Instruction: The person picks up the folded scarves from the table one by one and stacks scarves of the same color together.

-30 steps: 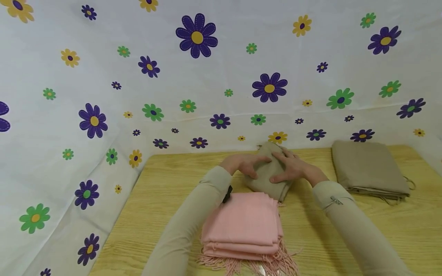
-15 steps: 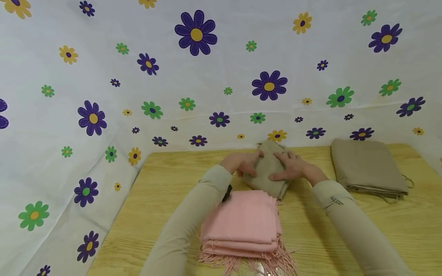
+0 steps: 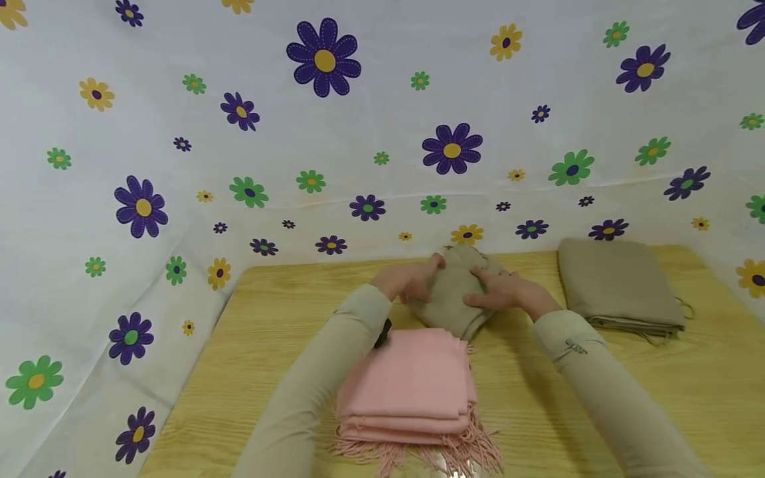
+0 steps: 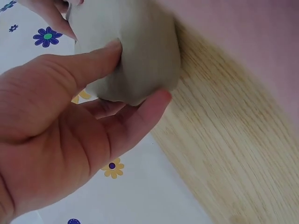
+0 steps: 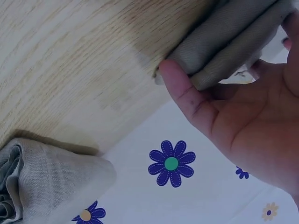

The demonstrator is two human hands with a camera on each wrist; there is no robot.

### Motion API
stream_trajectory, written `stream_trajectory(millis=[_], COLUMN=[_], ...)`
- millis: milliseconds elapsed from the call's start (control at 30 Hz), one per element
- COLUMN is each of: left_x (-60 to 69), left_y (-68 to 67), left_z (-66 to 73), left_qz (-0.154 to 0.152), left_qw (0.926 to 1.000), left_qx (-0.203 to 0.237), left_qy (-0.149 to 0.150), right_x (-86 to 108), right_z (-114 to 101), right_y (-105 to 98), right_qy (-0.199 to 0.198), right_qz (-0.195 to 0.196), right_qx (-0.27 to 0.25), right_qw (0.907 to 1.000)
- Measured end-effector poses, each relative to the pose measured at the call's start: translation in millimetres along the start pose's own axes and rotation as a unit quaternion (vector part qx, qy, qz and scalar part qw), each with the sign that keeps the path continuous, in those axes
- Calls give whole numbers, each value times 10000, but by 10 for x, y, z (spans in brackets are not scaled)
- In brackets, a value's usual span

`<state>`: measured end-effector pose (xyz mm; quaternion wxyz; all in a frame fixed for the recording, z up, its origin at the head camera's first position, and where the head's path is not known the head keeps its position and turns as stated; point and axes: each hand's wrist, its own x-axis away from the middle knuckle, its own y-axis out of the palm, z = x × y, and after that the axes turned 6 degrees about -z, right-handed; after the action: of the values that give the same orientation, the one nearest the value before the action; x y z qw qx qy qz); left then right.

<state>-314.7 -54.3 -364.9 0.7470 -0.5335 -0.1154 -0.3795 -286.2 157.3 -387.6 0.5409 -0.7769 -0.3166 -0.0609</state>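
Observation:
A beige scarf (image 3: 451, 295), folded into a thick bundle, lies at the back middle of the table. My left hand (image 3: 412, 277) grips its left side; in the left wrist view the thumb presses on top of the scarf (image 4: 140, 51) while the fingers curl under its edge. On the opposite side my right hand (image 3: 508, 291) holds the bundle, thumb toward the front. The right wrist view has the fingers of that hand (image 5: 243, 112) around the scarf's folded layers (image 5: 219, 42). In front lies a folded pink scarf (image 3: 406, 378) with long fringe.
A second folded beige scarf (image 3: 615, 279) lies at the back right of the wooden table (image 3: 269, 345). Behind and to the left hangs a white sheet (image 3: 251, 53) printed with flowers. My left forearm passes close beside the pink scarf.
My left fingers have drawn back from the scarf's top toward its left edge. Both hands stay on the scarf. The head view has turned slightly right.

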Motion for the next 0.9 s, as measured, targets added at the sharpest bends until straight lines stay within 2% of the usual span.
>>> stream_trajectory(millis=[100, 300, 367, 567, 600, 800, 900], left_x=[9, 66, 72, 10, 11, 86, 140], left_y=[-32, -106, -116, -93, -91, -67, -44], left_z=[-18, 31, 48, 57, 61, 88, 95], left_qz=[54, 292, 394, 542, 522, 93, 28], left_qw=[9995, 9941, 9906, 9722, 9720, 9865, 9869], left_qx=[-286, -1040, -1306, -2273, -2282, -1520, -1503], left_qy=[97, 3, -12, -146, -205, -603, -588], right_x=[3, 12, 22, -9, -17, -61, -65], right_z=[-33, -62, -71, -27, -12, 85, 104], right_y=[-12, -21, -28, -7, -1, 36, 28], right_qy=[41, 107, 70, -127, -154, -323, -415], right_qz=[-4, 36, 105, 597, 648, 662, 677], right_qx=[109, 209, 164, -410, -513, -771, -761], right_qw=[9999, 9997, 9998, 9973, 9965, 9943, 9939])
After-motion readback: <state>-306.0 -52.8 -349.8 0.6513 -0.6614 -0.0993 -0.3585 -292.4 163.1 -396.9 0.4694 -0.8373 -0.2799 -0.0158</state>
